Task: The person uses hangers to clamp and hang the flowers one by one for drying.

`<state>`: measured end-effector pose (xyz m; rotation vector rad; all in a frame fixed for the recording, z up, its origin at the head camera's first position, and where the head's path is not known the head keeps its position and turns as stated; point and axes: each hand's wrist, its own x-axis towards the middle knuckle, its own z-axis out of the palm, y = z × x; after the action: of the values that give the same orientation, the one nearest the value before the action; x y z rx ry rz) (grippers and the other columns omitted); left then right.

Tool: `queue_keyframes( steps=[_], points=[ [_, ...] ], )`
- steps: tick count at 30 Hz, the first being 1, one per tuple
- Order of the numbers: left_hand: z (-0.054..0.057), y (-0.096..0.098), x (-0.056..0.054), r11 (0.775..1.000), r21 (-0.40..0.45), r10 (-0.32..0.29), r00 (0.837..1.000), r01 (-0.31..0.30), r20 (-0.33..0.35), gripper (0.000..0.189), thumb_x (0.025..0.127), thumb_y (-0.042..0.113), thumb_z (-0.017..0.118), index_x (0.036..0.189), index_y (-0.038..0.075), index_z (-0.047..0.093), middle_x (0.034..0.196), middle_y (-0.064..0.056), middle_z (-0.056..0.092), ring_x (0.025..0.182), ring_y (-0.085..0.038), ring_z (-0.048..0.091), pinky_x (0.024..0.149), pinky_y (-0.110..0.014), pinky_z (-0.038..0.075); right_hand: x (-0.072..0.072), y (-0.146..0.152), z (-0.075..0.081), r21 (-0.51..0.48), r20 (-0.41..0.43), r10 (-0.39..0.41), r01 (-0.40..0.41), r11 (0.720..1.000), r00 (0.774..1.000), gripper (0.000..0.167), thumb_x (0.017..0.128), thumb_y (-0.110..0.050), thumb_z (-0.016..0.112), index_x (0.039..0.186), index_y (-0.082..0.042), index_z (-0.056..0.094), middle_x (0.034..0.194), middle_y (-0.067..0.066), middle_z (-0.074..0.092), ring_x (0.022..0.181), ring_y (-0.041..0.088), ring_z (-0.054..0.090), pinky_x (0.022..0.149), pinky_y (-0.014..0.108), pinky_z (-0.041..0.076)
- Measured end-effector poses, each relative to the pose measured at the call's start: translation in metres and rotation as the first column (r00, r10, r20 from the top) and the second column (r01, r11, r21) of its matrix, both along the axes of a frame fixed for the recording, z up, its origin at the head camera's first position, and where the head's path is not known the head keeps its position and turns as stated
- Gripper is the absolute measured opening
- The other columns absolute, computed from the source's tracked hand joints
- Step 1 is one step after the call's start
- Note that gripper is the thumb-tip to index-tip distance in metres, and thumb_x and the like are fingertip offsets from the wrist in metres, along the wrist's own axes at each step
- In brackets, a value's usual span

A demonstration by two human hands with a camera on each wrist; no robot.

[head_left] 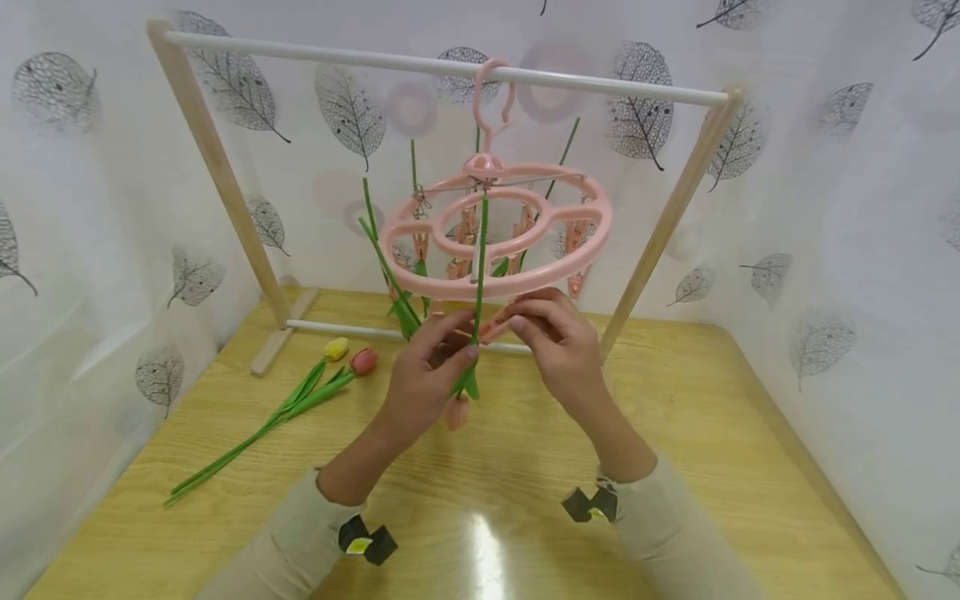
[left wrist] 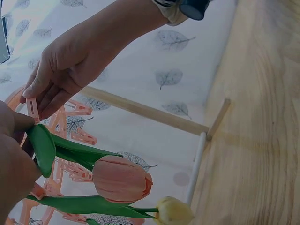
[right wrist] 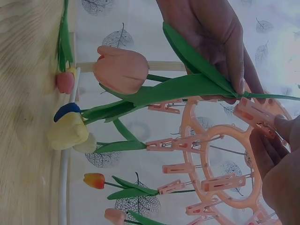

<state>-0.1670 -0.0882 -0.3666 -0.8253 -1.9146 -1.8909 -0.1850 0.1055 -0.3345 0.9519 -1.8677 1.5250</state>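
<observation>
My left hand [head_left: 423, 375] pinches the green stem of a pale pink tulip [right wrist: 122, 69], whose bloom hangs downward. With the fingertips of my right hand [head_left: 561, 350] I squeeze a pink clothespin [right wrist: 255, 112], its end right at the tulip's stem. The clothespin belongs to a round pink drying hanger [head_left: 551, 271], hooked on a white rod [head_left: 360, 58]. Other tulips hang head down from its clips, among them a yellow tulip [right wrist: 68, 131], an orange tulip [right wrist: 93, 181] and another pale pink tulip [right wrist: 115, 215].
A wooden stand [head_left: 221, 175] carries the rod, with a lower white bar [head_left: 345, 330] near the table. On the wooden table [head_left: 750, 467], a red-pink tulip [head_left: 364, 362] and a yellow tulip [head_left: 336, 348] lie to the left. Leaf-patterned white sheeting [head_left: 817, 208] surrounds the table.
</observation>
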Motion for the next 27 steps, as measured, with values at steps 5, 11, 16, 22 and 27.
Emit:
queue_keyframes(
  steps=[5,11,16,22,27],
  points=[
    [-0.0003,0.0015,0.0003,1.0,-0.019,-0.004,1.0,0.003,-0.008,0.043,0.098,0.0,0.062,0.14,0.007,0.058,0.121,-0.014,0.059,0.103,-0.021,0.062,0.083,-0.026,0.056,0.0015,0.001,-0.0006,-0.012,0.024,-0.023,0.023,1.0,0.999,0.01,0.093,0.006,0.066,0.101,0.007,0.072,0.105,0.014,0.066,0.102,0.017,0.066,0.084,0.024,0.058],
    [-0.0011,0.0024,0.0013,0.999,-0.032,-0.003,1.0,0.003,0.013,0.043,0.098,0.001,0.063,0.14,0.008,0.059,0.122,-0.013,0.058,0.104,-0.022,0.062,0.084,-0.026,0.056,0.0028,0.0006,-0.0001,-0.016,0.02,-0.032,0.032,0.999,0.999,0.009,0.092,0.007,0.066,0.099,0.007,0.072,0.104,0.011,0.066,0.101,0.018,0.066,0.083,0.024,0.058],
    [0.0004,0.0041,0.003,0.999,-0.038,-0.001,1.0,0.002,0.026,0.041,0.098,0.002,0.063,0.138,0.008,0.06,0.124,-0.012,0.058,0.104,-0.024,0.062,0.083,-0.026,0.056,0.0021,-0.0006,-0.0006,-0.033,0.007,-0.023,0.023,0.999,1.0,0.008,0.092,0.007,0.066,0.098,0.01,0.071,0.103,0.016,0.065,0.098,0.013,0.068,0.082,0.025,0.059],
    [0.0002,0.0056,0.0036,0.998,-0.055,0.012,0.999,-0.011,0.031,0.04,0.098,0.002,0.063,0.138,0.007,0.06,0.127,-0.012,0.058,0.106,-0.026,0.062,0.086,-0.027,0.056,0.0013,-0.0021,-0.0014,-0.041,-0.022,-0.01,0.009,0.999,1.0,0.008,0.092,0.007,0.066,0.097,0.011,0.07,0.101,0.019,0.064,0.097,0.011,0.067,0.082,0.024,0.058],
    [-0.0006,0.0057,0.0027,0.999,-0.053,0.014,0.999,-0.012,0.038,0.04,0.098,0.0,0.062,0.137,0.005,0.06,0.126,-0.014,0.059,0.109,-0.028,0.063,0.091,-0.029,0.057,-0.0018,-0.001,-0.0036,-0.006,-0.036,-0.043,0.042,0.999,0.998,0.008,0.091,0.008,0.066,0.097,0.007,0.072,0.102,0.014,0.066,0.099,0.017,0.066,0.081,0.022,0.057]
  ],
)
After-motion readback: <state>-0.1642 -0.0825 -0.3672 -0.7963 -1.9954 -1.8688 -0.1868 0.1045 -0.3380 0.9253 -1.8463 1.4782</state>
